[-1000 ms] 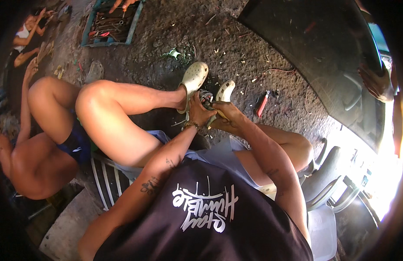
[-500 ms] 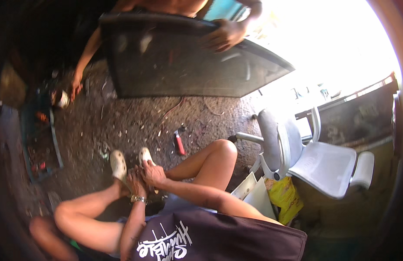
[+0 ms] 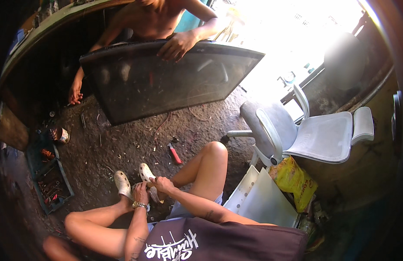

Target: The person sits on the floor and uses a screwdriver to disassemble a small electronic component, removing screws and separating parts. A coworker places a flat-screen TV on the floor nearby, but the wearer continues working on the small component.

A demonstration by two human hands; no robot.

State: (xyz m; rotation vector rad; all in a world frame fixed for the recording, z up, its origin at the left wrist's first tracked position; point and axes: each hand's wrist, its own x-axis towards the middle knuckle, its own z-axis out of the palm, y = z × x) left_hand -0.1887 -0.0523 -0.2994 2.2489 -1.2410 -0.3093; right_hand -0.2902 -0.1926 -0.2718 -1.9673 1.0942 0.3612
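Observation:
My left hand (image 3: 141, 191), with a metal-band watch on the wrist, is closed beside my cream clogs. Next to it my right hand (image 3: 162, 184) is also closed, its fingertips at the heel end of the right clog (image 3: 145, 172). Something small and pale shows between the hands; I cannot make out what it is. The left clog (image 3: 122, 182) is on my other foot. Beyond my feet lies a red-handled tool (image 3: 175, 154) on the dirt floor. A large dark flat-screen panel (image 3: 166, 82) stands tilted, with another person's hand (image 3: 178, 45) on its top edge.
A grey office chair (image 3: 317, 135) is on the right, above a white panel (image 3: 262, 195) and a yellow bag (image 3: 295, 180). On the left, a teal crate (image 3: 70, 189) holds tools, near a small can (image 3: 62, 135). The other person's lowered hand (image 3: 75, 93) hangs beside the screen.
The whole view has shifted, showing more at the top. My hands stay together at the right clog. The other person's upper hand remains on the screen's edge, and the lowered hand has drawn away from the can.

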